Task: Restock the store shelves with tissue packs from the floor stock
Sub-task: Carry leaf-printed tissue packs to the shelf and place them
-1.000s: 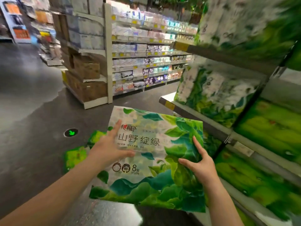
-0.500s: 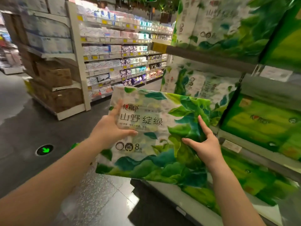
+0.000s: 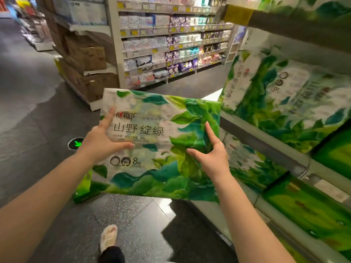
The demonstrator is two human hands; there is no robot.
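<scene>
Midair, tissue pack [image 3: 152, 141] in both grips, left hand [image 3: 98, 143], right hand [image 3: 210, 158], beside shelf edge [image 3: 266, 147].

Both forearms are seen bare to the lower edge of the view, with no sleeves, watches, bracelets or rings worn. The left hand [image 3: 101, 140] and the right hand [image 3: 212, 158] are uncovered, without gloves, and the nails are kept short and unpainted as far as can be told. Below the arms, one foot [image 3: 108, 238] is shown in a pale, cream-coloured open sandal with broad straps across the toes. Just below the sandal, a dark trouser leg [image 3: 112, 255] is seen, black or near black.
</scene>
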